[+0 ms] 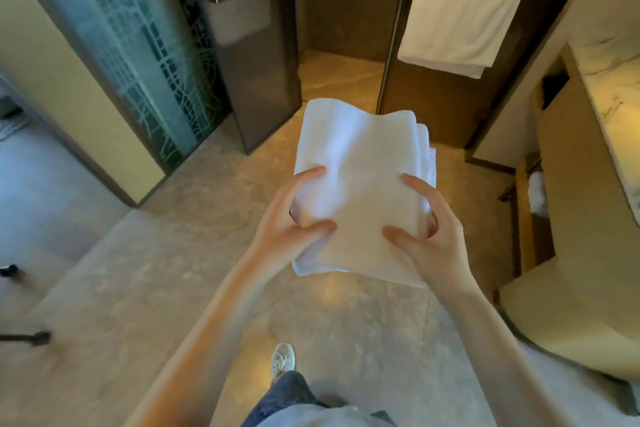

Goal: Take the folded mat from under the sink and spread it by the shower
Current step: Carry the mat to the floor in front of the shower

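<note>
Head view: I'm gripping one folded white mat (360, 191) with two hands, left hand (294, 229) and right hand (429, 236) pinching its near edges. Beyond them, one towel (457, 28) is hanging by the shower.

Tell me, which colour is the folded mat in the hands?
Plain white, no pattern; the folded mat shows best in the head view.

White folded mat (360, 184), layered edges at right, held flat above the stone floor (173, 270).
</note>
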Available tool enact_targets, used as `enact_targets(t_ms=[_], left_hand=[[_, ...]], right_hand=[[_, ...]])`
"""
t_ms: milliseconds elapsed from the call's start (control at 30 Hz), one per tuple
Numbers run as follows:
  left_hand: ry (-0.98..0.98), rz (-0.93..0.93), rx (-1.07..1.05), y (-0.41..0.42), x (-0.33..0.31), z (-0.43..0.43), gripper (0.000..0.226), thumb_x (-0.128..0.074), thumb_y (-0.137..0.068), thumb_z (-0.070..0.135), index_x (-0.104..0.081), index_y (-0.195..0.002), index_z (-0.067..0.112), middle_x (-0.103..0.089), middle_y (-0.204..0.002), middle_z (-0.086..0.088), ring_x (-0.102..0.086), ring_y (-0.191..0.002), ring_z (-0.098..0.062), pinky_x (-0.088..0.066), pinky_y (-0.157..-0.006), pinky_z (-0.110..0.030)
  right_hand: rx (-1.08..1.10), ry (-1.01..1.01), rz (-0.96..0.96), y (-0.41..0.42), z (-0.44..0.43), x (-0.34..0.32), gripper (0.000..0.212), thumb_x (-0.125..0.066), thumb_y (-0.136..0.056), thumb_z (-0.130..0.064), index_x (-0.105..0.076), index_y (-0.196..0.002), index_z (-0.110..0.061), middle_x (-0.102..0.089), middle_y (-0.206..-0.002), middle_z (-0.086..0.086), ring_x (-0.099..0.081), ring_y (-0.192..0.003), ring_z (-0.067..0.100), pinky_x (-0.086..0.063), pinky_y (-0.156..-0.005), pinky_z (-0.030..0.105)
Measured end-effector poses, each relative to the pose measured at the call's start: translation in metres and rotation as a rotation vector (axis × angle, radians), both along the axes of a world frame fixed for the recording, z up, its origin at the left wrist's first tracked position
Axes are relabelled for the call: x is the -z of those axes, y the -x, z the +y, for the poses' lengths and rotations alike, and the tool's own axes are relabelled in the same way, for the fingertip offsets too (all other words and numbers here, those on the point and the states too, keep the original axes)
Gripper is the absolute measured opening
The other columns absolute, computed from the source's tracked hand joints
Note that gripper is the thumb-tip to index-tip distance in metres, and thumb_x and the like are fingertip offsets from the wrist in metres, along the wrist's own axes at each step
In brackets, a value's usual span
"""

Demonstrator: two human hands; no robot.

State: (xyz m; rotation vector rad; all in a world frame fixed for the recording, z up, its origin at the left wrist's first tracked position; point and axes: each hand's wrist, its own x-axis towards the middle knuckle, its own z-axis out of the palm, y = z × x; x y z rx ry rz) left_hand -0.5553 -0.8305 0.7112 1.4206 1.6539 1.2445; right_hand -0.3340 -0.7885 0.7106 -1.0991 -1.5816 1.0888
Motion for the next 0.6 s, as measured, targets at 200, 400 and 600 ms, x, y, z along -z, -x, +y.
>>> enact_targets(t_ms=[200, 400, 600], left_hand=[[0.028, 0.018, -0.092, 0.032, 0.007, -0.052, 0.071, -0.081, -0.073, 0.013, -0.050, -0.131, 0.042, -0.046, -0.138, 0.027, -0.042, -0.126, 0.007, -0.038, -0.096, -0.013], [0.016, 0.040, -0.120, 0.073, 0.009, -0.074, 0.069, -0.080, -0.077, 0.017, -0.047, -0.135, 0.037, -0.041, -0.141, 0.025, -0.039, -0.132, 0.000, -0.039, -0.104, -0.025], [0.024, 0.059, -0.114, 0.138, 0.013, -0.074, 0.068, -0.078, -0.079, 0.024, -0.044, -0.135, 0.044, -0.038, -0.144, 0.022, -0.037, -0.135, -0.005, -0.040, -0.108, -0.041]], right_hand=[[-0.108, 0.060, 0.070, 0.037, -0.028, 0.016, 0.072, -0.077, -0.071, 0.004, -0.057, -0.124, -0.041, -0.062, -0.115, -0.010, -0.061, -0.097, 0.002, -0.053, -0.073, 0.016], [-0.185, 0.070, 0.089, 0.081, -0.036, 0.013, 0.073, -0.076, -0.071, 0.006, -0.057, -0.125, -0.040, -0.060, -0.115, -0.025, -0.060, -0.100, -0.003, -0.052, -0.074, 0.014], [-0.213, 0.073, 0.076, 0.145, -0.034, 0.014, 0.074, -0.074, -0.071, 0.007, -0.057, -0.127, -0.038, -0.059, -0.127, -0.013, -0.057, -0.112, 0.001, -0.054, -0.085, 0.021]])
